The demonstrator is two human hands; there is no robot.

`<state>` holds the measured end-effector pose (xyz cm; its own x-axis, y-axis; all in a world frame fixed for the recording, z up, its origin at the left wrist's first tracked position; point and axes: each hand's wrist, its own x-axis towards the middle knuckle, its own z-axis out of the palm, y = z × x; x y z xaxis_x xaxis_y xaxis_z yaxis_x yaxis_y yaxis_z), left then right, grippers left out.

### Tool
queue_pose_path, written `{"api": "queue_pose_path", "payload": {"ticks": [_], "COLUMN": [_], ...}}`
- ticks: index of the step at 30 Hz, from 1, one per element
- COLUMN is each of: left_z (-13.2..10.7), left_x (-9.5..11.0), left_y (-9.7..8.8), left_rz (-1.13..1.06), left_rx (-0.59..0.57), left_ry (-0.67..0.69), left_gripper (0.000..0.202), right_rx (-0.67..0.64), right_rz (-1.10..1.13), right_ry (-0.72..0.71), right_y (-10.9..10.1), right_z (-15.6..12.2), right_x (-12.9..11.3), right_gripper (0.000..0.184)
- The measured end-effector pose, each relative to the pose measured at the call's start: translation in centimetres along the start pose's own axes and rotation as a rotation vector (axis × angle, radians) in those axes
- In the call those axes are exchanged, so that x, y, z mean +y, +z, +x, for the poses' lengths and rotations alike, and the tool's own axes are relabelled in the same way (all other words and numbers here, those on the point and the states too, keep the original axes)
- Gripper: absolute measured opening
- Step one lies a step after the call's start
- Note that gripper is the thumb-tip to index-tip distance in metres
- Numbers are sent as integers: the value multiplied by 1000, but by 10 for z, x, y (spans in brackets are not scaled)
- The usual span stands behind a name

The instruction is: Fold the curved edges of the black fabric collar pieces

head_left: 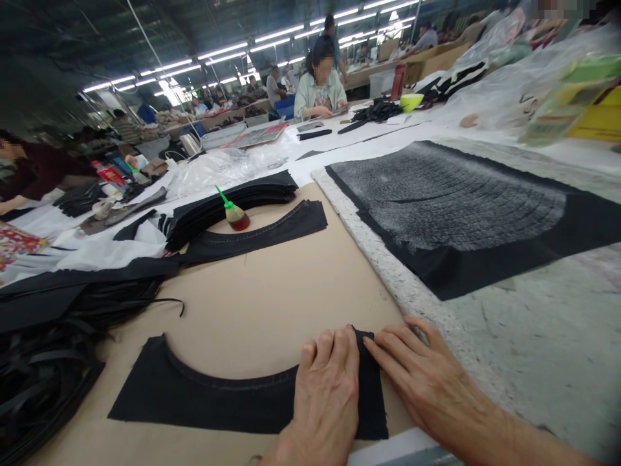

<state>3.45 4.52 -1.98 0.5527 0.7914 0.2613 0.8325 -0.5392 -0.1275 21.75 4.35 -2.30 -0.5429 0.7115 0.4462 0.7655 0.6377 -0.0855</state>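
Note:
A curved black fabric piece (204, 395) lies flat on a tan board (272, 298) near the front edge. My left hand (326, 395) lies flat on its right end, fingers stretched out and pressing down. My right hand (422, 375) rests beside it, fingers stretched out flat with the tips touching the fabric's top right corner. Neither hand grips anything.
A small glue bottle (236, 217) with a green nozzle stands beside a stack of curved black pieces (233, 204). Black strips (53, 349) pile at left. A large black sheet (460, 213) lies on a grey felt pad at right. Other people work at tables behind.

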Motion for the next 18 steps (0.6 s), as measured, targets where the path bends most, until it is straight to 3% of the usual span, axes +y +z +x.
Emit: {"api": "queue_pose_path", "payload": {"ticks": [3, 5, 8, 10, 11, 13, 18], "left_z": [9, 13, 11, 0, -8, -26, -59], "left_x": [4, 1, -17, -30, -35, -39, -30], "left_y": [-2, -4, -11, -16, -19, -21, -14], "left_rz": [42, -60, -346, -480, -516, -538, -403], "left_rx": [38, 5, -15, 62, 105, 131, 53], "left_ry": [108, 94, -197, -394, -428, -365, -170], "left_gripper": [38, 33, 40, 47, 49, 47, 48], "right_rx": [12, 24, 16, -3, -8, -16, 25], "right_rz": [-20, -15, 3, 18, 28, 38, -4], "right_ry": [-29, -27, 0, 17, 25, 33, 64], "right_y": [1, 2, 2, 2, 1, 1, -4], "right_z": [0, 1, 2, 3, 3, 1, 4], "right_x": [0, 0, 1, 2, 3, 6, 16], "right_gripper": [36, 36, 37, 36, 35, 33, 32]}}
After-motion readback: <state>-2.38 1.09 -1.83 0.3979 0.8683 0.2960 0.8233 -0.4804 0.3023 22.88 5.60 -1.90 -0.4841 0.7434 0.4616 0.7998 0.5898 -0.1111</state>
